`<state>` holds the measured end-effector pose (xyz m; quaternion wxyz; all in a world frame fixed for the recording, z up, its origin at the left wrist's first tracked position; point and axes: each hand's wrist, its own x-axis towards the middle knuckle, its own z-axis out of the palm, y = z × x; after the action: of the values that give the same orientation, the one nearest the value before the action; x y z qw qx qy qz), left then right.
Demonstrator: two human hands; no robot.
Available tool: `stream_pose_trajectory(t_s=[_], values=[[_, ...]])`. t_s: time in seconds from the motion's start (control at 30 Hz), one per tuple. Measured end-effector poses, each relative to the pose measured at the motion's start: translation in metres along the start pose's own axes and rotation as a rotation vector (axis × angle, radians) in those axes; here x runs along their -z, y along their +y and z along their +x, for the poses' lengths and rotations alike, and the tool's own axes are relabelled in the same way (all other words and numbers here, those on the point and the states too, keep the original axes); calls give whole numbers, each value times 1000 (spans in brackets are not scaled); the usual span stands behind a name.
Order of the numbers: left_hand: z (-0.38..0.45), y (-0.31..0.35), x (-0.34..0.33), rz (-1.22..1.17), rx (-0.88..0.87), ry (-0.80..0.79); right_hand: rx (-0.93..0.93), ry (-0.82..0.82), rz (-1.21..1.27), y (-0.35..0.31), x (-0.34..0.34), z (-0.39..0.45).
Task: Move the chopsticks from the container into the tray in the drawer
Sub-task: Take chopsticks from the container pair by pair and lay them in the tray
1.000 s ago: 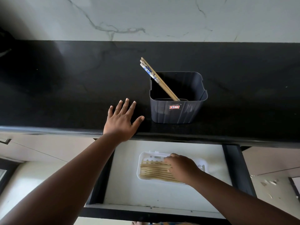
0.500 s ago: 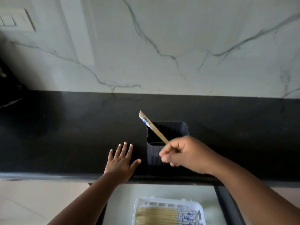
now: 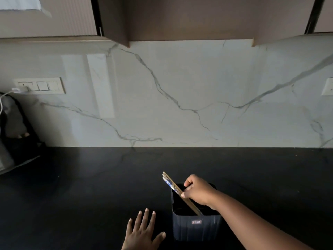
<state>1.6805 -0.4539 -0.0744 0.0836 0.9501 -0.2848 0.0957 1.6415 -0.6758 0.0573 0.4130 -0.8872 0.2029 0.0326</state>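
Right hand (image 3: 197,193) pinched around the chopsticks (image 3: 177,191), thumb and fingers closed on the shafts roughly at mid-length, above the mouth of the container (image 3: 196,228). Chopsticks lean up and to the left; lower tips down inside the container, upper ends past its left rim, with blue-and-white patterning near the top. How many sticks in the bundle: hard to count, at least three ends visible. Container is dark, ribbed, roughly square, with a small label on its near face; it stands on the black countertop (image 3: 90,186) close to the near edge, about midway along the visible stretch. Right forearm comes in from the lower right, crossing over the container's right side. Left hand (image 3: 142,231) lies flat, palm down, fingers spread, gripping nothing, on the countertop just left of the container, not touching it. White marble backsplash (image 3: 180,96) with grey veins runs behind the countertop's far edge. Switch plate (image 3: 40,86) on the backsplash at far left, a white plug and cable in it; a second plate (image 3: 327,86) at far right. Dark bag or appliance at the countertop's far-left end, too dim to identify. Cabinets (image 3: 180,17) overhead. Drawer and tray out of frame.
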Motion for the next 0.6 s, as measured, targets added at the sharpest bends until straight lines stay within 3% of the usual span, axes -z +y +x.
stream_pose_trajectory(t_s=[0.1, 0.37, 0.6], values=[[3, -4, -10, 41, 3, 171, 37, -21, -3, 5, -3, 2], [8, -9, -21, -145, -1, -6, 107, -30, -33, 14, -6, 9], [12, -9, -27, -75, -38, 171, 155, 18, -8, 11, 2, 5]])
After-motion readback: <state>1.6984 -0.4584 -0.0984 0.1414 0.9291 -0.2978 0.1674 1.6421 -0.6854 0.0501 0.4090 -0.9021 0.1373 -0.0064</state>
